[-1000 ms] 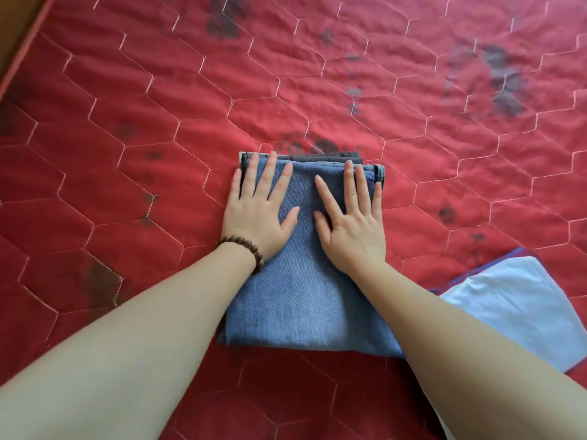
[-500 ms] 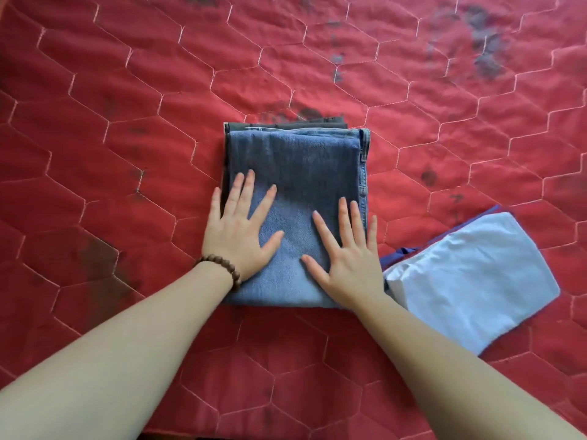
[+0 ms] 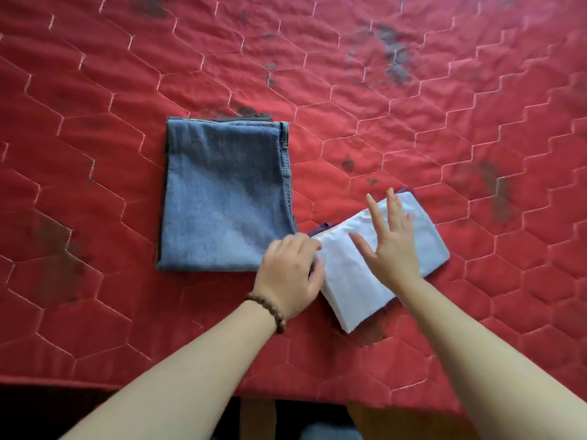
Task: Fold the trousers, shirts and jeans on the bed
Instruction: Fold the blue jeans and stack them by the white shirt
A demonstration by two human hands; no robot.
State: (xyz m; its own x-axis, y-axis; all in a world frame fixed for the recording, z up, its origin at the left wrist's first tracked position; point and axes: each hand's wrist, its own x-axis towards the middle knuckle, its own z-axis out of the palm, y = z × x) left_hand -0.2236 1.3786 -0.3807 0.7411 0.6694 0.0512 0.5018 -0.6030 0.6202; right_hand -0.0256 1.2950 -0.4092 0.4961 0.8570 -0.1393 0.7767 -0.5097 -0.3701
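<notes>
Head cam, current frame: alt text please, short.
Both hands reach a folded white garment on a red quilt: the left hand curls at its near-left edge, the right hand is spread open on top. Folded jeans lie just left of it, untouched. A bead bracelet circles the left wrist.

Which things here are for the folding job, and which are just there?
For the job:
folded jeans
dark garment peeking out under them
pale folded shirt
left hand and right hand

Just there:
red quilt
bead bracelet
</notes>
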